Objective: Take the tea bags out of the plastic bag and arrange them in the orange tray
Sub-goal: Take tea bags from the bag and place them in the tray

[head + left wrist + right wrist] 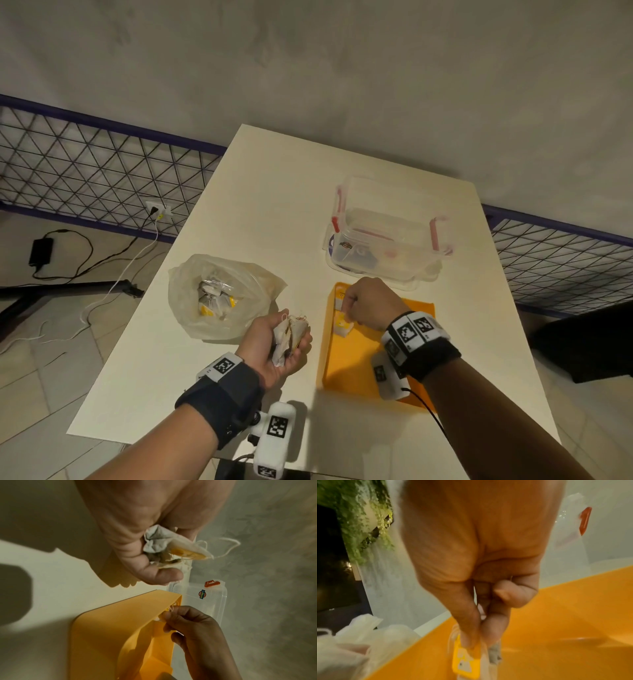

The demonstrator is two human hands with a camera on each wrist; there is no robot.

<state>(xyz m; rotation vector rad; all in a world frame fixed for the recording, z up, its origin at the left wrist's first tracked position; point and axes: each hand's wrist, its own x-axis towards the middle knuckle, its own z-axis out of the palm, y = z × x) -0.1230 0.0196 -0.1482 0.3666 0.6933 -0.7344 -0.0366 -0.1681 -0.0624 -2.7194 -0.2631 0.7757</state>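
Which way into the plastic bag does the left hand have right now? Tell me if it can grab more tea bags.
Probably not yet. The plastic bag lies open beside the left hand, nothing between them, but that hand already holds a bunch of tea bags.

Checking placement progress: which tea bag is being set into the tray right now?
The yellow-tagged tea bag pinched by the right hand over the orange tray; the others sit bunched in the left hand.

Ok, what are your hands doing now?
Left hand holds bunch of tea bags. Right hand pinches tea bag over orange tray. Nothing blocking.
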